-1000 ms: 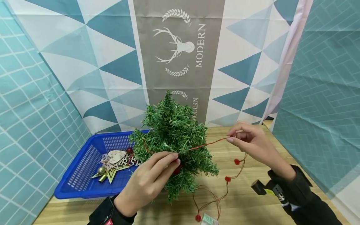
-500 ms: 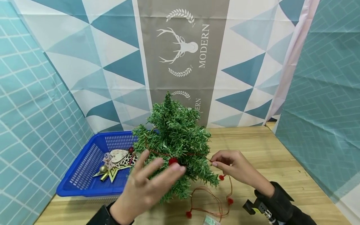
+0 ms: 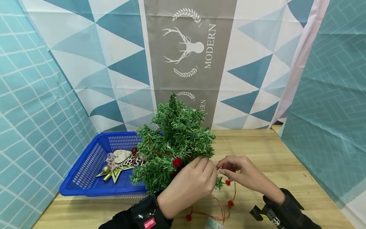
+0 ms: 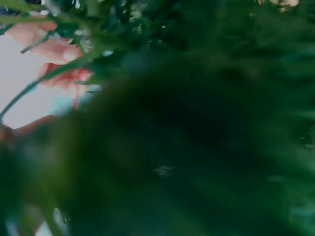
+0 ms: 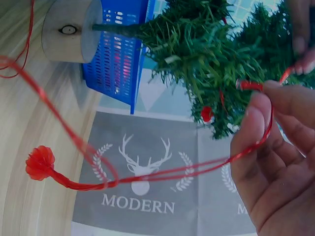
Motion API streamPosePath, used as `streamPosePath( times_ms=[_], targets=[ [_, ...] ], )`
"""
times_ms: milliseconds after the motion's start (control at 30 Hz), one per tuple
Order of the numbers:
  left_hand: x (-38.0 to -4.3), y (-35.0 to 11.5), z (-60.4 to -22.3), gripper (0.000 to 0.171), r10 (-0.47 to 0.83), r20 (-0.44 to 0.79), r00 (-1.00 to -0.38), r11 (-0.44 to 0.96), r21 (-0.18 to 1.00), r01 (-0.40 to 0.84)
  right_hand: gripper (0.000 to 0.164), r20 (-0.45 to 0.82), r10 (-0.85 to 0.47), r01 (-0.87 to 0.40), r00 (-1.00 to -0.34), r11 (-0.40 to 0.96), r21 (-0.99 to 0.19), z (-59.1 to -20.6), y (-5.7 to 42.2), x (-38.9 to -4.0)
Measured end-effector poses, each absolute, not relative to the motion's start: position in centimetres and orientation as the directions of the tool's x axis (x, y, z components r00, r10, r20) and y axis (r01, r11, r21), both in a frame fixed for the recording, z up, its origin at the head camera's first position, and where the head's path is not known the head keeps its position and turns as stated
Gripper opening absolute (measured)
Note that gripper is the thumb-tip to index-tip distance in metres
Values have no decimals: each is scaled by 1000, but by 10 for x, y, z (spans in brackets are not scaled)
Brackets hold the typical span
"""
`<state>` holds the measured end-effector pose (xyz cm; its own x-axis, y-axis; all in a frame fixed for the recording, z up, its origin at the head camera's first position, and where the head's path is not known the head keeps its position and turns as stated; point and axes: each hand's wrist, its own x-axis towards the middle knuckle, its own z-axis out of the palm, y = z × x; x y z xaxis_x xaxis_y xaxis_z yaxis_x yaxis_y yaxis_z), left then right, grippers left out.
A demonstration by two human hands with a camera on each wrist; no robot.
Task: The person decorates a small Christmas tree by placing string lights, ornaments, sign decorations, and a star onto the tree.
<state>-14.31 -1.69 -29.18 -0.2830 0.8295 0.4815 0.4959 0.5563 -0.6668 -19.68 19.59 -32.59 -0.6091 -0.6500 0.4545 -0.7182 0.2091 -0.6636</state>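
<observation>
A small green artificial Christmas tree [image 3: 177, 127] stands mid-table, its pale round base [image 5: 69, 32] visible in the right wrist view. A thin red pom-pom garland [image 3: 177, 162] crosses its front. My left hand [image 3: 190, 183] is at the tree's lower right, fingers curled; in the right wrist view its fingertips [image 5: 305, 61] pinch the red strand. My right hand [image 3: 243, 173], just right of the tree, pinches the same garland [image 5: 167, 172] between thumb and index finger. A pom-pom [image 5: 40, 163] dangles from the strand. Blurred needles hide most of the left wrist view.
Behind the tree to the left, a blue basket [image 3: 65, 187] holds a gold star [image 3: 115, 175], a wooden heart [image 3: 121, 156] and other ornaments. Loose garland and a small translucent box [image 3: 213, 223] lie on the wooden table [image 3: 257, 143] in front. Patterned cloth walls enclose the sides and back.
My left hand let go at the tree's front, spread, then moved right to the strand near my right hand. The right hand came down and left, drawing the garland across the tree.
</observation>
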Motion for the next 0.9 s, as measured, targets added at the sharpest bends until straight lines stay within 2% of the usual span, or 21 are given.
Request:
streamPosePath(
  times_ms=[100,267,400,567,700,767,833,900],
  targets=[
    [-144,-29,-294,34,822,551,-145,526,-637,564,18,399,-694,-680,-600,178,-711,-331,208,-201],
    [-141,-58,-296,29,739,670,73,425,-547,721,23,349,-748,-638,-565,127,-760,-333,229,-209],
    [-137,-79,-292,24,677,712,186,309,-504,806,25,391,-726,-672,-566,130,-729,-320,236,-214],
    [-137,-97,-292,20,635,738,228,231,-463,856,27,463,-701,-757,-542,168,-632,-292,227,-216],
    [-139,-108,-302,20,626,758,184,270,-431,861,23,496,-669,-791,-553,235,-565,-273,213,-215],
    [-138,-109,-304,19,634,747,199,328,-493,806,20,511,-660,-808,-550,269,-524,-269,205,-217],
    [-136,-102,-301,19,664,706,246,389,-607,693,15,510,-658,-815,-555,307,-491,-269,199,-220],
    [-129,-84,-293,27,700,660,272,418,-689,592,11,493,-657,-808,-570,339,-482,-272,196,-224]
  ],
)
